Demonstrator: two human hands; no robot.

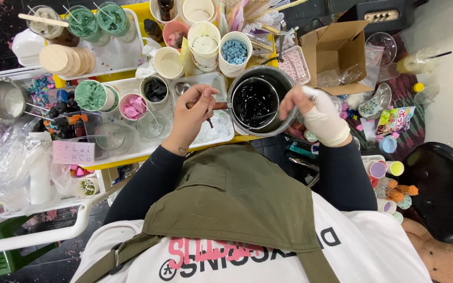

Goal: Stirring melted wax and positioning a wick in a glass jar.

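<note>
I am in the middle of working the black liquid (254,102) in the metal pot (284,84), which sits at the right end of the crowded surface (132,157), just right of the white tray (205,78). My left hand (195,110) is closed around the brown wooden handle (220,106) that runs from the tray side to the pot's near-left rim, steadying it. My right hand (315,112), in a pale glove, hovers over the pot's right rim with fingers pinched together; I cannot tell whether they grip the thin rod (268,114) lying across the liquid or only touch it. The two hands are apart, one on each side of the pot. As I judge it, the next move calls for a firm hold on the handle and slow, level motion, since the liquid sits high and cups of coloured pieces (234,52) crowd the far side.
</note>
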